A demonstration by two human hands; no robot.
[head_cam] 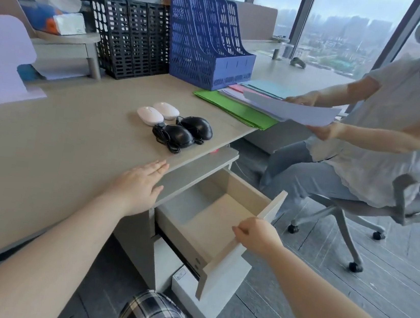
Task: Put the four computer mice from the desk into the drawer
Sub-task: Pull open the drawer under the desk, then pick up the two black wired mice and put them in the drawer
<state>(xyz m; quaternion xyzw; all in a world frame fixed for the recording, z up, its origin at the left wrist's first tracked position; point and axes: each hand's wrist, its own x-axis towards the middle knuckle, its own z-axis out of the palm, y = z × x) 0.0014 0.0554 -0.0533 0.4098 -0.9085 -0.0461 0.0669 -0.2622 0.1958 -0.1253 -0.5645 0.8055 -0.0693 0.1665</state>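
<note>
The drawer [211, 220] is standing open and bare inside, the right hand [257, 235] curling its fingers [238, 230] over the front panel's top edge, while the left hand [137, 185] is resting flat, fingers spread, on the worktop [58, 144]. All four mice are lying together at twelve o'clock from that left hand, two white mice [157, 113] behind two black mice [183, 131], so no mouse is being moved yet and the whole transfer is still waiting.

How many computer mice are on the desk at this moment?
4, clustered near the desk's edge: two white mice side by side at the back, two black corded mice in front. None seems hidden; the drawer is empty.
</note>
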